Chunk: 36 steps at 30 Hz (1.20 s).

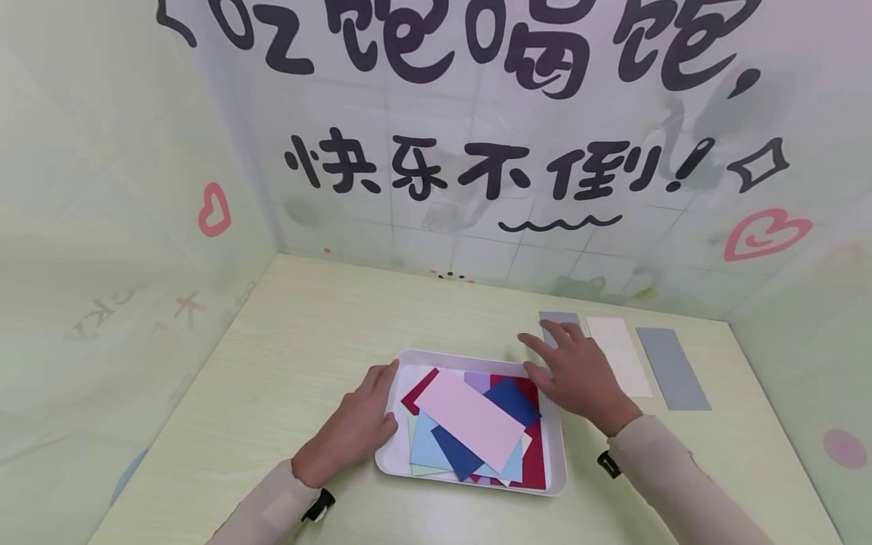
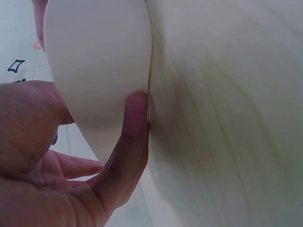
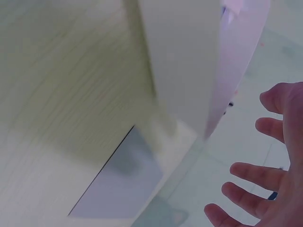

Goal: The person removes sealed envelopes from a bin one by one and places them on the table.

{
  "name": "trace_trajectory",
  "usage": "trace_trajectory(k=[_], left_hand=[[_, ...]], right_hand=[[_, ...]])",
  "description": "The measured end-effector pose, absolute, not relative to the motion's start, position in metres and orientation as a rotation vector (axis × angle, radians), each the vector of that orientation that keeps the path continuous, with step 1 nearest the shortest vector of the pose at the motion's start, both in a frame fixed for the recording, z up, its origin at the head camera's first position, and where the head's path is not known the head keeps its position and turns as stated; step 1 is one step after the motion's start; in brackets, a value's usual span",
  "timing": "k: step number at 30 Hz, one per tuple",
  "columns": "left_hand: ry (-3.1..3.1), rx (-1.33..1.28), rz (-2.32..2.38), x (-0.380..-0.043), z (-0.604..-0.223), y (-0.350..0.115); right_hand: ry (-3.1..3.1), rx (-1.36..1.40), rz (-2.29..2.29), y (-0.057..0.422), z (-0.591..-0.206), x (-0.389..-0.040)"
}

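Note:
A shallow white tray [image 1: 470, 490] lies on the table, holding an untidy pile of coloured cards: a pink card [image 1: 470, 416] on top, with dark blue, light blue and red ones below. My left hand [image 1: 356, 424] grips the tray's left side; in the left wrist view one fingertip [image 2: 136, 106] sits at the wall's lower edge. Fingers spread, my right hand [image 1: 579, 371] hovers by the tray's back right corner and holds nothing. It partly covers a grey card [image 1: 559, 317] behind it. The right wrist view shows those fingers apart from the tray wall [image 3: 184, 56].
Right of the tray, a pale pinkish-white card [image 1: 620, 356] and another grey card [image 1: 673, 369] lie beside the first grey one in a row. A translucent printed sheet [image 1: 436, 250] stands along the table's back edge, with similar sheets at both sides.

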<state>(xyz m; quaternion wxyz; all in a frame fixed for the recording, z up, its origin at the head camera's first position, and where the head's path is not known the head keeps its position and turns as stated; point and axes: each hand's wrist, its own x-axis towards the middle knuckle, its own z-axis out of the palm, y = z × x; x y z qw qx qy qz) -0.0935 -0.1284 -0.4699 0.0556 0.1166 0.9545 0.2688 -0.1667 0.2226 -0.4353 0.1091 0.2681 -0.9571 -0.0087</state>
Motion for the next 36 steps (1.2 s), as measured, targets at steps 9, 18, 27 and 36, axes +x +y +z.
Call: trace_trajectory(k=[9, 18, 27, 36], left_hand=[[2.914, 0.367, 0.804, -0.093, -0.47, -0.129], [2.925, 0.378, 0.792, -0.093, -0.471, -0.13], [2.931, 0.382, 0.782, -0.093, -0.47, -0.129], [2.913, 0.349, 0.806, -0.093, -0.47, -0.128]], right_hand=[[-2.74, 0.964, -0.001, 0.191, -0.43, -0.147], [-2.733, 1.091, -0.061, 0.167, -0.43, -0.125], [-2.712, 1.257, -0.147, 0.152, -0.44, -0.109], [-2.744, 1.333, -0.095, 0.148, -0.449, -0.101]])
